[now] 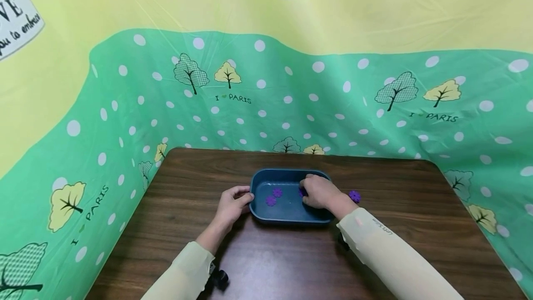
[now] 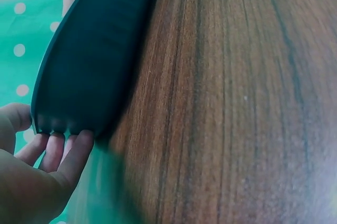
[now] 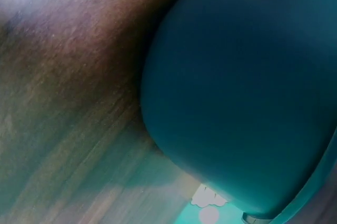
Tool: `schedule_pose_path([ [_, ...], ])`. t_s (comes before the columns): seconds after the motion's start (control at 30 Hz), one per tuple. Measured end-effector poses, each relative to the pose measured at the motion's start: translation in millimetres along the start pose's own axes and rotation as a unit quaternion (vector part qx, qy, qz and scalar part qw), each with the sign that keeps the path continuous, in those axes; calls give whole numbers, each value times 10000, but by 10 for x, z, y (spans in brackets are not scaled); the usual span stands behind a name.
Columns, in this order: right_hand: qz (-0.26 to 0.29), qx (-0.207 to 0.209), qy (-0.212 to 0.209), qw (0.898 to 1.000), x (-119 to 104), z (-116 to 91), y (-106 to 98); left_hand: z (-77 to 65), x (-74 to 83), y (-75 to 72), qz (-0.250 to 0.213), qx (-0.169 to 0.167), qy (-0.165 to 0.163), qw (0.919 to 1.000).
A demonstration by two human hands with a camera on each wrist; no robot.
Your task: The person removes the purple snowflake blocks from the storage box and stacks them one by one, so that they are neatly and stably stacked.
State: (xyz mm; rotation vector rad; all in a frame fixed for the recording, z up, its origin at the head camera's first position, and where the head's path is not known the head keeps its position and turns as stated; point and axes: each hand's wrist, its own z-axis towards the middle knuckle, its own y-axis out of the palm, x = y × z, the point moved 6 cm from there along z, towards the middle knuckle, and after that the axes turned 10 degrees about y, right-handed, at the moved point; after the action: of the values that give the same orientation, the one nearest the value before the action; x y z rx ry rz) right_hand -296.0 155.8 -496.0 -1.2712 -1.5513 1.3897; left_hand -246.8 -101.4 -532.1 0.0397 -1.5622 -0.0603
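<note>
A blue rectangular plastic tray [image 1: 287, 220] stands on the table. My left hand [image 1: 232, 205] grips its left end, thumb at the rim and fingers against the outer wall, as the left wrist view shows around the tray [image 2: 89, 60]. Inside the tray, my right hand [image 1: 319, 192] has its fingers curled down at a purple snowflake-shaped piece [image 1: 302, 192], partly hidden by the fingers. Two more purple snowflake pieces [image 1: 271, 200] lie on the tray's floor at the left. The right wrist view has only the tray's outer wall [image 3: 237, 92], with that hand out of sight.
Another purple snowflake piece [image 1: 355, 196] lies outside the tray, just beyond the right wrist. The dark wooden table [image 1: 175, 226] ends at a green and yellow printed cloth [image 1: 291, 105] hung behind and along the sides.
</note>
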Motion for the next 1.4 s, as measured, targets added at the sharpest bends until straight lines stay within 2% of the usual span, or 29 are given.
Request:
schedule_pose_path([
  [0.43,109,20,4,9999,-9,6,-15,-6,36,16,12,59,2,10000],
  [0.93,562,407,-73,9976,26,-76,-93,-6,35,14,158,112,40,9998],
  [1.17,1159,799,-247,9897,81,-150,-178,-33,70,26,169,117,59,9998],
  [1.4,1430,1056,-345,9835,161,-219,-243,-31,70,25,152,137,30,9998],
])
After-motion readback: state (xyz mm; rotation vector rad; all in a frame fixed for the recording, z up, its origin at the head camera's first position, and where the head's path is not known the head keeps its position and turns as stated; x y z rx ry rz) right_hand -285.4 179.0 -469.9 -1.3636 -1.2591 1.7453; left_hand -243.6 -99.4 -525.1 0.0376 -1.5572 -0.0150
